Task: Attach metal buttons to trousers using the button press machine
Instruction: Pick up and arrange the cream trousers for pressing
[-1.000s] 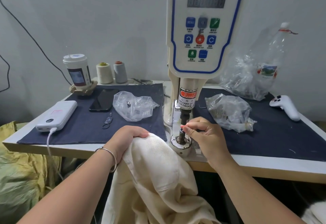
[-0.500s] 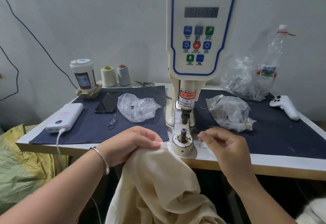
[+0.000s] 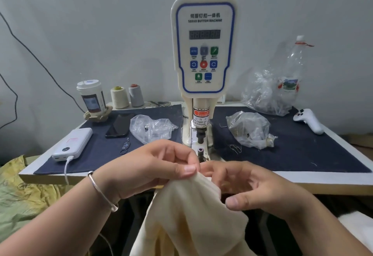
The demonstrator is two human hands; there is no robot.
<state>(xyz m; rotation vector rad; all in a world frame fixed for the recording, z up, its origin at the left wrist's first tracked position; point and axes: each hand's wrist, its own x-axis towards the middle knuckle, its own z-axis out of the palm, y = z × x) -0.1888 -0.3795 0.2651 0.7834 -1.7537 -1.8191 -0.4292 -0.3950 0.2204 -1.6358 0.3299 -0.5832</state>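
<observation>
Left hand: you are pinching the top edge of the cream trousers (image 3: 193, 213) with your left hand (image 3: 153, 167), thumb and curled fingers clamped together on the fabric just in front of the machine's lower die (image 3: 200, 152). A silver bangle (image 3: 101, 191) is sitting on that wrist.
Right hand: your right hand (image 3: 252, 185) is lying against the same fold from the other side, fingers tucked behind the cloth and thumb pressing on its front, so this grip is also closing on the trousers.
Trousers: they are hanging down from your two hands, below the front edge of the tabletop (image 3: 333, 181), with the held edge raised close to the die but not lying over it.
Machine: the servo button machine (image 3: 203, 44) is standing upright at the middle of the tabletop, its punch (image 3: 200, 134) sitting above the die with a gap between them. Whether a button is sitting on the die, I cannot tell.
Left of machine: a crumpled clear bag (image 3: 151, 127), a dark phone (image 3: 120, 124), a white power bank (image 3: 73, 143) with a cable plugged in, a lidded cup (image 3: 91, 97) and two thread cones (image 3: 127, 97) are resting on the dark mat.
Right of machine: another clear bag (image 3: 249, 129), a larger bag with a plastic bottle (image 3: 290, 74) and a white controller (image 3: 308, 120) are lying there.
</observation>
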